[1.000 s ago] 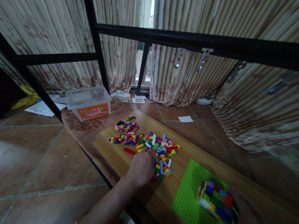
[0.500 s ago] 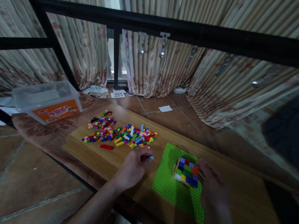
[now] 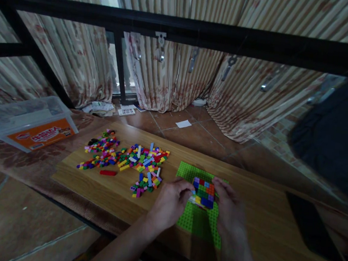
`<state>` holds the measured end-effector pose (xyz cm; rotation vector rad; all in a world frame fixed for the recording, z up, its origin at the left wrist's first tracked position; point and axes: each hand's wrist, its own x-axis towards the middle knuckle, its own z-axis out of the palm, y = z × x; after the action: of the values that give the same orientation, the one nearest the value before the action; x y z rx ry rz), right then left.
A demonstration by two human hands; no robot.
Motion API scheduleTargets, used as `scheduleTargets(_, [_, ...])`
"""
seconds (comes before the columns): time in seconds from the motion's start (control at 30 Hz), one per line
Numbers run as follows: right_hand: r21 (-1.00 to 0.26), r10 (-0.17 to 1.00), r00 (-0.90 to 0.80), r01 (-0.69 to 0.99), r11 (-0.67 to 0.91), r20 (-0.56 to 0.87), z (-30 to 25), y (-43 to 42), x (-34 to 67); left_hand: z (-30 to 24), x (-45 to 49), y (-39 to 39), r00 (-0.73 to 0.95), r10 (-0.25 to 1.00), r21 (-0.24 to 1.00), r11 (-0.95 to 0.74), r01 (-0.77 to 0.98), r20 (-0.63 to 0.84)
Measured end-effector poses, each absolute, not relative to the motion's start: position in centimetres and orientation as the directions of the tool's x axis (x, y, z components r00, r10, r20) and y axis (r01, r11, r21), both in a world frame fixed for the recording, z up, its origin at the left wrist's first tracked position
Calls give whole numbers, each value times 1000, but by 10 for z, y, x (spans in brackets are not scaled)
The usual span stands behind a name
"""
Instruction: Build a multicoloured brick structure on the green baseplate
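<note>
A square block built of colourful toy bricks [image 3: 204, 192] sits on a green studded baseplate [image 3: 195, 226]. At its left edge, my left hand [image 3: 171, 202] is closed in a pinch on a small light-blue brick [image 3: 193, 192], mostly covered by the fingertips. My right hand [image 3: 229, 207] is against the right side of the block, fingers curved along its edge; the thumb is hard to see. Loose bricks [image 3: 142, 158] lie in a spread pile to the left, with a smaller group [image 3: 147, 182] close to my left hand.
A long red brick [image 3: 107, 173] lies apart on the wooden board [image 3: 91, 184]. At the far left stands a clear plastic tub [image 3: 30, 123] with an orange label. A dark flat object [image 3: 312, 228] lies at the right. A black metal bar [image 3: 202, 32] crosses behind.
My left hand has moved right, bringing the light-blue brick to the block's left edge and uncovering a small group of bricks. My right hand stays beside the block. The view has shifted right.
</note>
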<state>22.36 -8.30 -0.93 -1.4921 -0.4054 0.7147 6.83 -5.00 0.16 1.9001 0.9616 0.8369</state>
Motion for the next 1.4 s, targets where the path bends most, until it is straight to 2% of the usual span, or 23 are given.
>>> scheduleTargets(0.27, [-987, 679, 717, -134, -86, -156, -11, -87, 228, 1, 76, -49, 508, 841, 831, -412, 375, 188])
scheduleTargets(0.53, [-986, 696, 699, -131, -100, -164, -14, -90, 235, -3, 81, -50, 429, 894, 866, -313, 390, 130])
scheduleTargets(0.67, [-991, 757, 641, -49, -124, -126, -12, -92, 232, -6, 82, -50, 393, 914, 892, -259, 371, 102])
scheduleTargets(0.8, [-973, 813, 570, 97, -211, -119, -10, -93, 226, -8, 82, -50, 385, 919, 900, -235, 368, 82])
scheduleTargets(1.0, [-916, 837, 539, 281, -286, -96, -17, -93, 226, -5, 82, -52, 390, 917, 900, -234, 367, 79])
scheduleTargets(1.2, [-878, 830, 545, 331, -346, -121, -13, -93, 228, -3, 84, -55, 385, 921, 888, -228, 400, 63])
scheduleTargets(1.4, [-845, 825, 546, 366, -389, -144, -11, -94, 235, -5, 84, -59, 385, 917, 821, -294, 489, 99])
